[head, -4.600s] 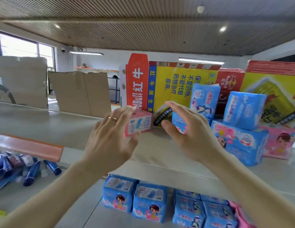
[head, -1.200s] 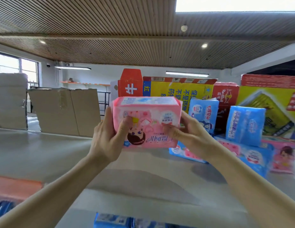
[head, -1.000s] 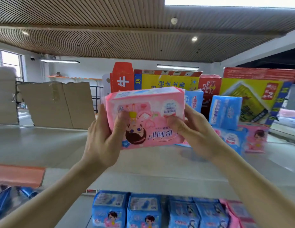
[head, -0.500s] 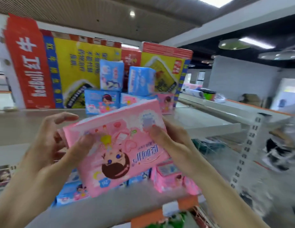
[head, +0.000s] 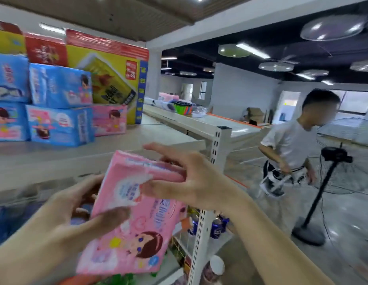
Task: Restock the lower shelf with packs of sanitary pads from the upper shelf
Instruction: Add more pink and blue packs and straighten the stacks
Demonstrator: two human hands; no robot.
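Pads in soft blue plastic packs (head: 59,124) sit stacked at nine o'clock on the pale upper shelf (head: 121,145), a pink one (head: 109,120) beside them and glossy yellow-and-red cartons (head: 109,79) behind — so plenty of stock is left up there. At seven o'clock the left hand (head: 76,204) grips the near end of a pink pack (head: 129,229), thumb curled over its printed face, the other fingers hidden behind it. That pack is tilted, held in front of the shelf edge and below it, not yet set down; I judge it is on its way to the lower shelf, which the pack and hands mostly hide. The wrapper looks thin, shiny and crinkled, the shape a puffy rectangle. Toward three o'clock the right hand (head: 197,182) holds the far top corner — thumb on the front, fingers spread. Right of it stand a perforated white metal post (head: 220,140), then a person in a white shirt (head: 292,149) by a black fan stand (head: 314,204).
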